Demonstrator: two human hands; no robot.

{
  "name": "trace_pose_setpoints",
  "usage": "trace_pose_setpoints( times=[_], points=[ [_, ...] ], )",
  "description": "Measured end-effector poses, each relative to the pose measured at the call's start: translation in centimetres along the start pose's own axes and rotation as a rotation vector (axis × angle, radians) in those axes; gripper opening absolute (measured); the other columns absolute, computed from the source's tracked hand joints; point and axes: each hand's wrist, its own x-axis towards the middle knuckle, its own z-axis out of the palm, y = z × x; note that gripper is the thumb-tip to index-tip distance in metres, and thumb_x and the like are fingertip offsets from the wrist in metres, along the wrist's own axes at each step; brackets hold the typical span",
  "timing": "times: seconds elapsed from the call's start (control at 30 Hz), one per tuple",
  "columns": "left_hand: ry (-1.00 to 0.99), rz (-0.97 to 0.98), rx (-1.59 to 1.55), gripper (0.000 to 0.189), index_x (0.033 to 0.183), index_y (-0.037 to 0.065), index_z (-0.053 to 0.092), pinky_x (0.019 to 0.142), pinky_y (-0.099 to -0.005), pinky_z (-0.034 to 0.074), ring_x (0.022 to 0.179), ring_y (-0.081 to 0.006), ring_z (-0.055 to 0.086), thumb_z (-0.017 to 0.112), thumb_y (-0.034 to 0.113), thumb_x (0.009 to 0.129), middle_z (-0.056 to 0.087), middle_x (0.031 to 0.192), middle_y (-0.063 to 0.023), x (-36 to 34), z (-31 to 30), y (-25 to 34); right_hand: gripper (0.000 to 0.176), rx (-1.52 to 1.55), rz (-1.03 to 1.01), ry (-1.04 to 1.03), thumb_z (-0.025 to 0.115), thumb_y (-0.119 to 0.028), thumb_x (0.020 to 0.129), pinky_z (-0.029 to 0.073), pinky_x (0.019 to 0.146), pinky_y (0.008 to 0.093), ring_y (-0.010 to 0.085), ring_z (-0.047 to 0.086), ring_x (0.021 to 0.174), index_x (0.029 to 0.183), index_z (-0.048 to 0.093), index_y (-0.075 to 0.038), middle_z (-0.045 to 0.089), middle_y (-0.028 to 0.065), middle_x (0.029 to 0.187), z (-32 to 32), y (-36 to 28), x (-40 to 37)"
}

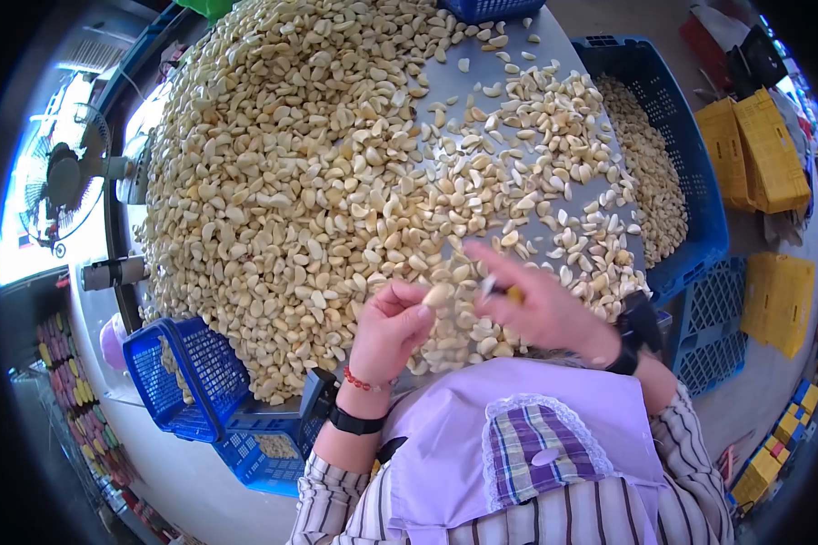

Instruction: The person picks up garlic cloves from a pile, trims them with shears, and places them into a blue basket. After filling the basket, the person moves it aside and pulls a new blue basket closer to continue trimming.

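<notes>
Between the thumb and forefinger of my left hand (391, 327) is a pale peeled garlic clove (437, 295), its tip pointing toward my right hand. My right hand (541, 309) is just across from it, forefinger stretched out over the cloves. Its other fingers are curled around a small knife (515, 293) with a yellow handle; most of the knife is hidden by the hand. Beneath both hands spreads a large heap of loose cloves (282, 182), deepest on the left and thinner on the right, where the grey tabletop (441, 86) shows through.
At the right edge of the table stands a deep blue crate (700, 200) holding many cloves. Blue baskets (168, 391) hang at the lower left. Yellow crates (777, 300) lie farther right, and a fan (64, 177) stands at the left.
</notes>
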Motion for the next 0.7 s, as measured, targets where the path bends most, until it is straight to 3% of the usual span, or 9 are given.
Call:
trace_pose_setpoints(
  times=[0.1,0.17,0.23,0.3,0.37,0.43,0.5,0.57,0.7],
  points=[
    [-0.279,0.049,-0.120,0.022,0.095,0.006,0.055,0.049,-0.0217,0.038,0.064,-0.0130,0.051,0.066,0.017,0.081,0.057,0.083,-0.0076,-0.9,-0.5,-0.2,0.064,-0.040,0.055,-0.174,0.057,-0.029,0.090,0.047,0.071,0.0292,0.0143,0.057,0.073,0.143,0.031,-0.004,0.059,0.0181,0.122,1.3,-1.3,0.7],
    [-0.202,0.198,-0.313,0.025,0.099,0.006,0.053,0.050,-0.0220,0.039,0.069,-0.0154,0.052,0.064,0.019,0.081,0.054,0.082,-0.0087,-1.4,0.1,0.5,0.062,-0.027,0.014,-0.078,0.057,-0.028,0.090,0.047,0.063,0.0262,0.0117,0.056,0.066,0.142,0.033,-0.004,0.064,0.0138,0.107,0.6,0.5,1.1],
    [-0.126,0.177,-0.357,0.023,0.102,0.005,0.057,0.050,-0.0241,0.041,0.063,-0.0139,0.051,0.063,0.017,0.083,0.054,0.077,-0.0047,-0.6,-1.5,1.2,0.058,0.234,0.357,0.135,0.057,-0.029,0.091,0.044,0.053,0.0213,0.0067,0.053,0.058,0.139,0.038,-0.004,0.065,0.0063,0.088,-1.1,0.6,1.7],
    [0.165,0.298,1.006,0.021,0.104,0.006,0.063,0.050,-0.0271,0.042,0.057,-0.0133,0.051,0.061,0.016,0.086,0.054,0.071,0.0001,1.2,-2.6,1.7,0.055,0.310,0.308,0.195,0.056,-0.029,0.091,0.041,0.049,0.0196,0.0045,0.051,0.055,0.138,0.040,-0.004,0.062,0.0033,0.081,-1.9,1.7,1.9],
    [0.147,0.296,1.213,0.019,0.104,0.006,0.066,0.049,-0.0267,0.041,0.052,-0.0114,0.049,0.064,0.012,0.085,0.054,0.067,0.0037,3.2,-1.4,1.9,0.052,0.380,0.251,0.261,0.056,-0.029,0.092,0.039,0.046,0.0178,0.0022,0.048,0.052,0.136,0.043,-0.005,0.060,0.0002,0.075,-1.9,2.5,2.1],
    [0.082,0.688,1.759,0.020,0.102,0.007,0.067,0.050,-0.0246,0.040,0.057,-0.0087,0.051,0.068,0.008,0.082,0.056,0.069,0.0028,5.2,-2.4,0.6,0.049,0.391,0.251,0.261,0.055,-0.028,0.092,0.037,0.046,0.0174,0.0020,0.045,0.049,0.134,0.045,-0.004,0.061,0.0006,0.077,-1.3,2.5,2.0],
    [0.035,0.695,1.733,0.019,0.101,0.006,0.067,0.052,-0.0249,0.041,0.060,-0.0077,0.054,0.068,0.009,0.082,0.057,0.070,0.0021,6.0,-3.0,0.9,0.050,0.334,0.266,0.229,0.056,-0.028,0.092,0.040,0.048,0.0185,0.0031,0.048,0.052,0.135,0.044,-0.003,0.062,0.0016,0.079,-1.1,2.1,1.7],
    [-0.005,0.461,1.216,0.013,0.096,0.005,0.068,0.052,-0.0245,0.042,0.062,-0.0081,0.054,0.064,0.012,0.086,0.058,0.071,0.0034,5.8,-3.1,0.8,0.052,0.283,0.292,0.193,0.057,-0.028,0.092,0.042,0.051,0.0196,0.0043,0.051,0.055,0.135,0.043,-0.003,0.062,0.0026,0.081,-0.9,1.8,1.2],
    [0.122,-0.054,0.533,0.009,0.096,0.002,0.065,0.054,-0.0154,0.038,0.060,-0.0026,0.048,0.062,0.007,0.088,0.059,0.076,0.0042,3.9,-1.2,1.6,0.058,0.219,0.110,0.103,0.059,-0.028,0.091,0.049,0.074,0.0279,0.0118,0.060,0.075,0.139,0.038,-0.003,0.058,0.0125,0.118,0.1,1.3,1.1]
  ],
)
